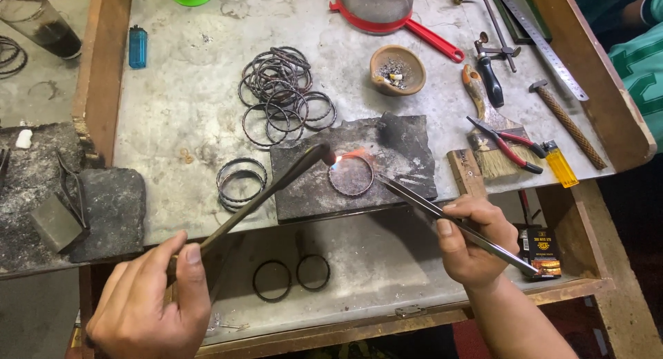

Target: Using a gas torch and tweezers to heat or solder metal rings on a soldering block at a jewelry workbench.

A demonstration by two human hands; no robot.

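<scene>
At the frame's centre a bangle [351,176] lies on a dark slab [407,152], above and between both hands. The left hand [148,300], lower left, grips a torch [269,193] flaming at the bangle's upper left edge. The right hand [469,238] pinches long tweezers [442,214] whose tips reach its right rim.

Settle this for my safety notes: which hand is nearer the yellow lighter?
Right. The right hand, holding tweezers, sits just left of and below the yellow lighter; the left hand, holding the torch, is far across the bench.
</scene>
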